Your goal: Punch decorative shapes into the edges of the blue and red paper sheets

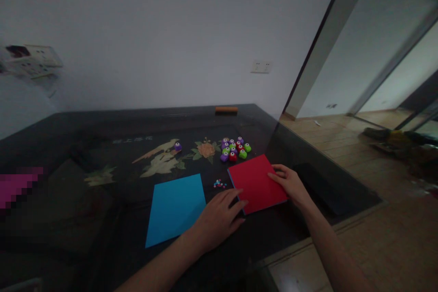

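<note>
Dark glass covers the bench (102, 219), with a painted flower pattern showing under it and a pale wall behind. Nearest to me, my left hand (219, 219) lies flat, palm down, fingers spread loosely; its fingertips (239, 203) touch the near left edge of the red paper stack (256, 182). This grip closes on nothing, it only presses down. My right hand (290, 185) rests on the right edge of the same red stack, fingers curled lightly over the edge, thumb underneath or beside it, I cannot tell which. A thin blue edge shows under the red sheet along its near side.

Just left of my left hand lies a blue paper sheet (176, 207), flat on the bench and apart from the red stack. Between the two papers, a little beyond my left fingertips, sits a small scatter of coloured paper bits (219, 185). Farther out, beyond the red stack, a cluster of small craft punches (235, 148) in purple, green and red stands together, and one lone purple punch (177, 146) sits off to their left. At the far bench edge lies an orange bar (226, 110).
</note>
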### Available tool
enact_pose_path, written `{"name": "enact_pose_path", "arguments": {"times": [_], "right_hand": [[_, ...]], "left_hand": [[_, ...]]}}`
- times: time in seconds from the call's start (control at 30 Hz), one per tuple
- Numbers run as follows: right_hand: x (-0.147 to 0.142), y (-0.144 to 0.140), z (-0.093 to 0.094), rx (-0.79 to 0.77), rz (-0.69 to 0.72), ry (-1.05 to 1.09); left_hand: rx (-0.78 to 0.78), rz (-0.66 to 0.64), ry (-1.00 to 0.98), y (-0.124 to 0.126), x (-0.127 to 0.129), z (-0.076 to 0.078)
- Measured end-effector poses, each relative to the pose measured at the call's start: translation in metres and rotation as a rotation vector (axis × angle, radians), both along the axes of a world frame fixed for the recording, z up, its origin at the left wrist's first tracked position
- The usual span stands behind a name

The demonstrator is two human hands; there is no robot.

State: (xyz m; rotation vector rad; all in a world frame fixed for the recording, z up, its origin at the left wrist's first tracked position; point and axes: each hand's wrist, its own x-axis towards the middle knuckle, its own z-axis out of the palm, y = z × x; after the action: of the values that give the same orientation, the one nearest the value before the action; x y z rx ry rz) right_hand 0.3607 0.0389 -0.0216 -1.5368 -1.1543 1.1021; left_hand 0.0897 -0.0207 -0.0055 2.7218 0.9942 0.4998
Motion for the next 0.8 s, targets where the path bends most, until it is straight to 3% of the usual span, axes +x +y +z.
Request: {"name": "enact_pose_path", "arguments": {"times": [0.33, 0.57, 0.8], "right_hand": [[-0.006, 0.0, 0.002, 0.086, 0.025, -0.197], [-0.002, 0.001, -0.008, 0.267, -0.105, -0.562], [0.0, -0.001, -0.014, 0.289, -0.035, -0.641]], "left_hand": [[-0.051, -0.042, 0.084, 0.005, 0.0, -0.011], [-0.089, -0.043, 0.074, 0.005, 0.0, -0.008], [-0.083, -0.045, 0.097, 0.005, 0.0, -0.01]]}}
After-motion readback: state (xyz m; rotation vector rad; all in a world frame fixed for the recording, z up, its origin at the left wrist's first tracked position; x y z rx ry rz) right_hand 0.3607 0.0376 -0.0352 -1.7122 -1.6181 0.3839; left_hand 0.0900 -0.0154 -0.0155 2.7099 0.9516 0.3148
